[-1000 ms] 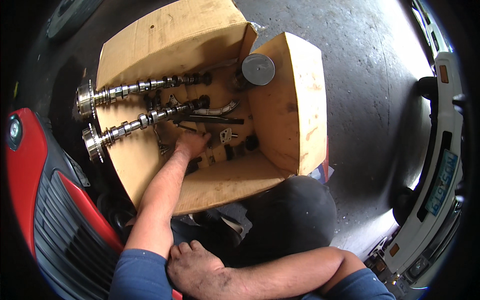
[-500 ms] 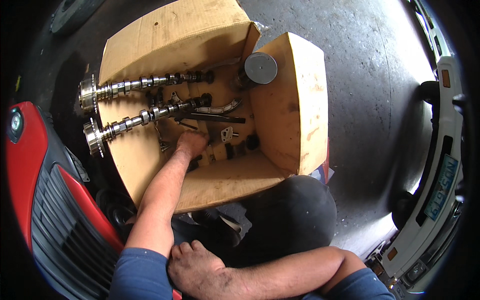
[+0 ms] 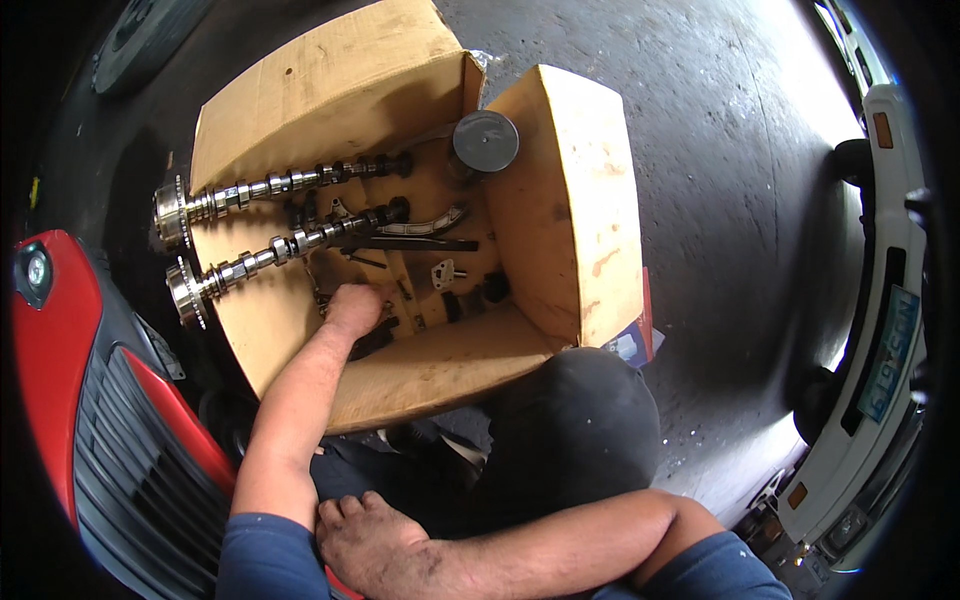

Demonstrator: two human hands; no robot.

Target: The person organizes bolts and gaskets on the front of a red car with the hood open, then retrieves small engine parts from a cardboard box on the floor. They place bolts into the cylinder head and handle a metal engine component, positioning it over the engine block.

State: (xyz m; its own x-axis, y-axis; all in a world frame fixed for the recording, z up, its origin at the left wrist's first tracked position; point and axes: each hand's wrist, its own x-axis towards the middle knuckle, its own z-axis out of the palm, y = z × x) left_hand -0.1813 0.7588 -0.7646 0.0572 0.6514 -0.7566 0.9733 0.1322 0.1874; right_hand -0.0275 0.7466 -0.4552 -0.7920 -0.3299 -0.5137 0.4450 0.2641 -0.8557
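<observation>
My left hand (image 3: 355, 309) reaches down into an open cardboard box (image 3: 465, 375), back of the hand up. Its fingers curl downward among small dark metal parts near the box's near wall; what they hold, if anything, is hidden. Two camshafts (image 3: 300, 182) (image 3: 285, 245) with toothed wheels lie over the box's left side. Beyond the hand are a curved chain guide (image 3: 432, 224), a straight dark bar (image 3: 425, 243) and a small metal bracket (image 3: 444, 274). My right hand (image 3: 375, 548) rests by my left upper arm, holding nothing, fingers loosely spread.
A grey cylinder (image 3: 486, 140) stands upright inside the box at the far right. A red car front (image 3: 50, 330) is close on the left; a white bumper (image 3: 868, 330) lies right. My knee (image 3: 585, 415) is against the box's near side. A tyre (image 3: 140, 45) shows far left.
My left hand has moved slightly left and nearer to me inside the box. The whole view has shifted a little. My right hand stays resting.
</observation>
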